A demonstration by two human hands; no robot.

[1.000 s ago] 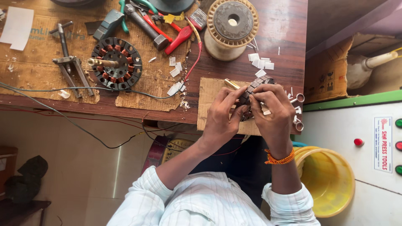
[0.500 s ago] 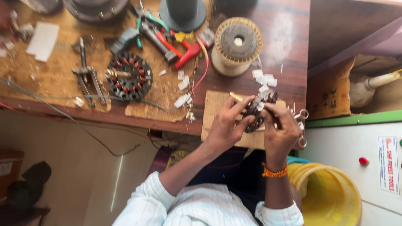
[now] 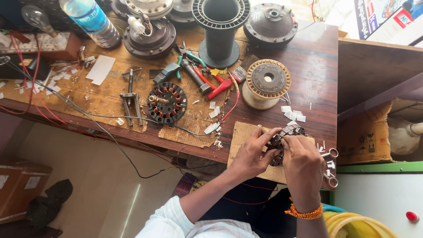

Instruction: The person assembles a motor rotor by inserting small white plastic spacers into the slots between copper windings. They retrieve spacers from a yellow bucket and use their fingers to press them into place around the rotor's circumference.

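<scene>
Both my hands are closed around a dark round motor stator held over a piece of cardboard at the near edge of the wooden bench. My left hand grips its left side, fingers curled onto the slotted rim. My right hand, with an orange bead bracelet at the wrist, covers the near side, fingertips pressed into the slots. Much of the stator is hidden under my fingers. A second stator with copper windings lies further left on the bench.
Scissors lie right of my hands. Small white paper slips are scattered nearby. A wire spool, red-handled pliers, a black bobbin, motor housings, a water bottle and trailing wires crowd the bench. A yellow bucket stands low right.
The camera has tipped up and left, showing more of the bench's far side. My hands stay on the stator, fingers shifting slightly around its rim.
</scene>
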